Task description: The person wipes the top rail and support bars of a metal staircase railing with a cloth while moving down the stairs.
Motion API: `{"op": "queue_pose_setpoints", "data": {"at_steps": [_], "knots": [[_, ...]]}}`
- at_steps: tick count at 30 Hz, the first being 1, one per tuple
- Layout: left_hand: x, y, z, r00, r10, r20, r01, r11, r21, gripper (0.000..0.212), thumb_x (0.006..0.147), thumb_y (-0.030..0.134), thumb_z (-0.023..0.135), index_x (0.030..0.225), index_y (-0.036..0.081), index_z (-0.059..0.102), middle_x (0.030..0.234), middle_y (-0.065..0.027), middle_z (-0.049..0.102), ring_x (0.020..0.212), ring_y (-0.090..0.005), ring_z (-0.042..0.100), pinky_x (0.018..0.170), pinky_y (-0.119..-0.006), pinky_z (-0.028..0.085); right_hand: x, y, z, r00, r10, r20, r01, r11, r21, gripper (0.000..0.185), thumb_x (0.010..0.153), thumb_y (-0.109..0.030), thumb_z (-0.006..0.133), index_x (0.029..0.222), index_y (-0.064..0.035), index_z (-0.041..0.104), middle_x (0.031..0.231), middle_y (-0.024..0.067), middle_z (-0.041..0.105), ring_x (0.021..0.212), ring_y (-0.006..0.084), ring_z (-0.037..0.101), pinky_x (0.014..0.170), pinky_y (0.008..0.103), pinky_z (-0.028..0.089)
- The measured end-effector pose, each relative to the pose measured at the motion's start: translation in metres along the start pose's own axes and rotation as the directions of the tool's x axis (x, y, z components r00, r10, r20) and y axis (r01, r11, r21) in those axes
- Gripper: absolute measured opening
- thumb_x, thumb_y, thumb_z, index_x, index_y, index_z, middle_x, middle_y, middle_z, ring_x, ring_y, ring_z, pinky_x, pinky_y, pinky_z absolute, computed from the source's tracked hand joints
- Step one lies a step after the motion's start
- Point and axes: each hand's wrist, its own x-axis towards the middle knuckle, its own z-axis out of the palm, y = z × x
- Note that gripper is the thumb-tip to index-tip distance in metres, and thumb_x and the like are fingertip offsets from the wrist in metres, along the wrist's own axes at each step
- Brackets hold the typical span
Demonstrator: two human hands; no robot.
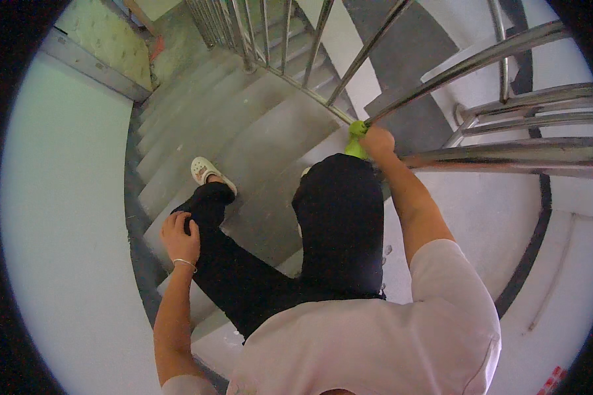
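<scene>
My right hand (378, 142) grips a lime-green cloth (358, 140) at the lower end of a metal baluster (415, 90). Part of the cloth hangs below the fist, beside my bent right knee. On my left leg, in black trousers (247, 269), rests my left hand (180, 239) with its thumb apart from the fingers and nothing held. A thin bracelet circles that wrist. I sit on a staircase with grey steps (257, 116). My left foot wears a cream clog (208, 173); the right shoe is mostly hidden behind the knee.
Metal balusters (310, 47) line the right side of the stairs, with thick handrails (514, 154) close to my right arm. A white wall (74, 207) runs along the left. Below, a yellowish panel (106, 44) stands near the lower landing (175, 42).
</scene>
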Motion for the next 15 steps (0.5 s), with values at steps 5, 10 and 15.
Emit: {"op": "queue_pose_setpoints", "data": {"at_steps": [5, 10, 15], "knots": [[-0.007, -0.001, 0.007, 0.999, 0.023, -0.042, -0.025, 0.998, -0.055, 0.017, 0.074, 0.016, 0.054, 0.089, 0.008, 0.058, 0.101, -0.0071, 0.054, 0.101, -0.0258, 0.047, 0.089, -0.038, 0.031, -0.03, 0.006, -0.027, 0.982, -0.031, 0.184, 0.096, 0.929, -0.357, 0.031, 0.072, -0.029, 0.057, 0.091, -0.0046, 0.06, 0.095, 0.0126, 0.061, 0.087, 0.0273, 0.06, 0.07, 0.0411, 0.048], [-0.01, -0.007, 0.008, 0.999, 0.009, -0.052, -0.014, 0.994, -0.104, 0.018, 0.074, 0.016, 0.054, 0.09, 0.009, 0.058, 0.102, -0.0069, 0.054, 0.102, -0.0254, 0.047, 0.089, -0.038, 0.031, -0.056, 0.01, -0.055, 0.96, -0.038, 0.277, 0.192, 0.812, -0.551, 0.024, 0.077, -0.022, 0.051, 0.092, -0.0051, 0.059, 0.102, 0.0116, 0.059, 0.089, 0.0249, 0.06, 0.067, 0.043, 0.048], [-0.005, -0.008, 0.003, 1.0, 0.024, -0.019, -0.025, 0.999, -0.044, 0.018, 0.074, 0.016, 0.055, 0.09, 0.009, 0.058, 0.102, -0.006, 0.055, 0.102, -0.0249, 0.047, 0.089, -0.038, 0.031, -0.033, -0.01, -0.021, 0.998, 0.063, 0.027, -0.048, 0.924, -0.38, 0.024, 0.078, -0.02, 0.048, 0.093, -0.0025, 0.056, 0.092, 0.0141, 0.06, 0.084, 0.0266, 0.061, 0.066, 0.0416, 0.049]]}}
